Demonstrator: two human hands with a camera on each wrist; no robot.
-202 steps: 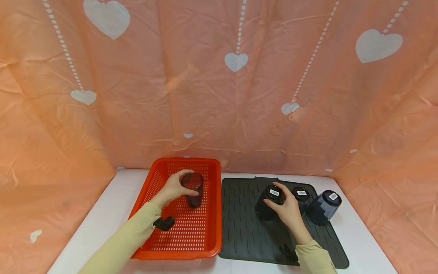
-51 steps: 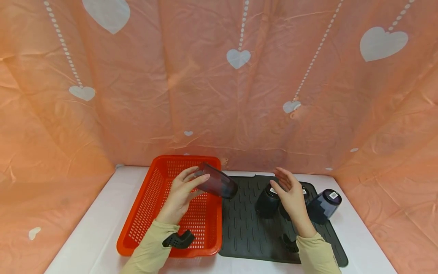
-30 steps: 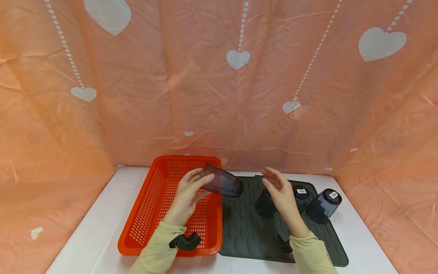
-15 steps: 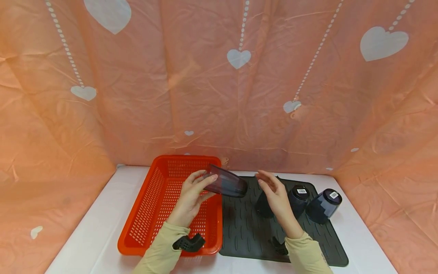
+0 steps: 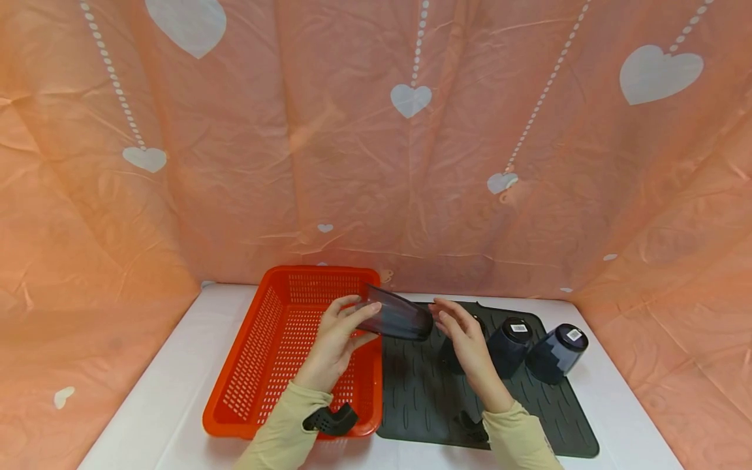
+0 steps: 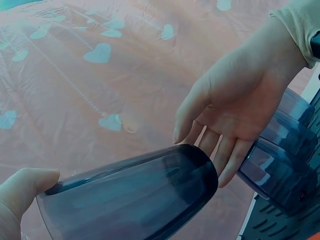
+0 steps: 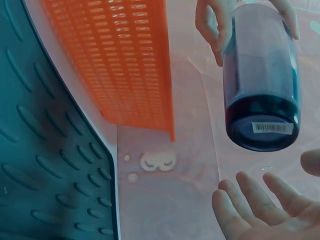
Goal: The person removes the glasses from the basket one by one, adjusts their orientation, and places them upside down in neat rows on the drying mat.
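My left hand (image 5: 331, 346) grips a dark tinted drinking glass (image 5: 402, 316) near its rim, thumb on one side and fingers on the other. The glass is tilted almost onto its side above the basket's right edge, its base toward my right hand (image 5: 467, 346). That hand is held out with fingers loosely extended, near the base; in the right wrist view a gap shows between the fingertips and the glass (image 7: 260, 65). A barcode label (image 7: 272, 128) is on the base. Behind my right hand, an upturned glass (image 5: 449, 356) is partly hidden.
An orange perforated basket (image 5: 235, 391) stands left on the white table (image 5: 147, 398). Right of it lies a dark ridged drying mat (image 5: 423, 405), bearing an upturned glass (image 5: 510, 346) and a leaning glass (image 5: 555, 356) at its right edge. A pink curtain (image 5: 352, 163) hangs behind.
My left hand has lifted the glass out of the basket, tipped it and carried it right. My right hand has left the upturned glass on the mat and moved left toward the held glass's base.
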